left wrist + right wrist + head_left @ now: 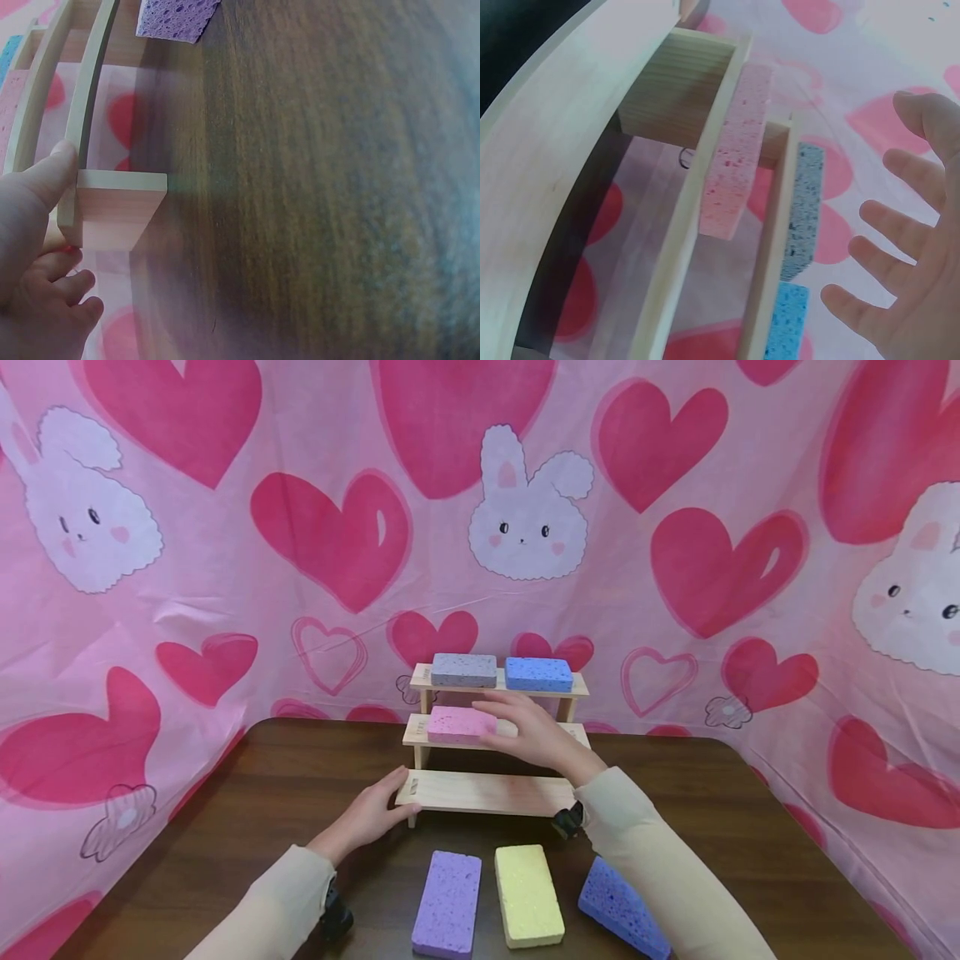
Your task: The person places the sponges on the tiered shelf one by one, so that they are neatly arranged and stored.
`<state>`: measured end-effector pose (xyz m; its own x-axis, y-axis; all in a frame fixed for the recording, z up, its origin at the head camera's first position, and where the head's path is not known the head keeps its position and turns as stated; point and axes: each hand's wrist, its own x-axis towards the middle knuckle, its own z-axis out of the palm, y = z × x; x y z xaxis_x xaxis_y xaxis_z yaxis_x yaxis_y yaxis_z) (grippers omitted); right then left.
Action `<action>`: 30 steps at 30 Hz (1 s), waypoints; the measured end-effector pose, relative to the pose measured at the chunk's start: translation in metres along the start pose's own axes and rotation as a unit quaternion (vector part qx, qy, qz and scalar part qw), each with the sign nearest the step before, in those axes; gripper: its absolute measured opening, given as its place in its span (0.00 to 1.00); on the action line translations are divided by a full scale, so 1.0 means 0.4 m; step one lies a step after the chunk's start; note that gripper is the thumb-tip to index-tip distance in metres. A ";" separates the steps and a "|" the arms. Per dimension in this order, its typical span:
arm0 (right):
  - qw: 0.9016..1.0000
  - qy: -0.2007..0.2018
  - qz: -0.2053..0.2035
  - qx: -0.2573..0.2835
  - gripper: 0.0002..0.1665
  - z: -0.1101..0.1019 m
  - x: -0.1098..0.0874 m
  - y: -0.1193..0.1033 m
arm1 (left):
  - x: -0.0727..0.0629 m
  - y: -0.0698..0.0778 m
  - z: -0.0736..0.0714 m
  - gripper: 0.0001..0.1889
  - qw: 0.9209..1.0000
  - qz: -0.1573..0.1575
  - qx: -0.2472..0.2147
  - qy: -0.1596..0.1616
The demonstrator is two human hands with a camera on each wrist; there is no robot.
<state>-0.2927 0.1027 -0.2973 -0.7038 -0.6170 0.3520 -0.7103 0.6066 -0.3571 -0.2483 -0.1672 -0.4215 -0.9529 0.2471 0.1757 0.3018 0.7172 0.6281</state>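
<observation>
A three-step wooden display stand point(487, 793) stands on the table. My left hand point(373, 811) grips the left end of its lowest step, and in the left wrist view the thumb point(56, 169) lies against the board's edge. A pink sponge point(456, 725) sits on the left of the middle step. Just right of it, my right hand point(536, 732) hovers with fingers spread; the right wrist view shows that hand point(922, 225) apart from the sponge and holding nothing. On the top step lie a grey sponge point(463, 670) and a light blue sponge point(538, 675).
Nearer me on the dark wooden table point(300, 760) lie a purple sponge point(447, 902), a yellow sponge point(528, 896) and a dark blue sponge point(622, 906), the last partly hidden by my right sleeve. A pink cloth point(442, 585) with hearts and rabbits hangs behind the table.
</observation>
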 end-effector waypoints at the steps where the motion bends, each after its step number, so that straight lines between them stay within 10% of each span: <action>1: 1.000 0.001 -0.004 0.001 0.33 -0.003 -0.005 -0.002 | -0.001 0.000 0.000 0.37 1.000 0.001 0.001 0.000; 30: 0.999 0.029 0.016 0.025 0.36 -0.079 -0.226 0.007 | -0.002 -0.003 0.001 0.38 1.000 -0.007 -0.007 -0.004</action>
<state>-0.2313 0.1760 -0.3027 -0.7258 -0.5668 0.3899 -0.6879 0.5977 -0.4116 -0.2479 -0.1682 -0.4226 -0.9566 0.2423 0.1620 0.2888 0.7119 0.6402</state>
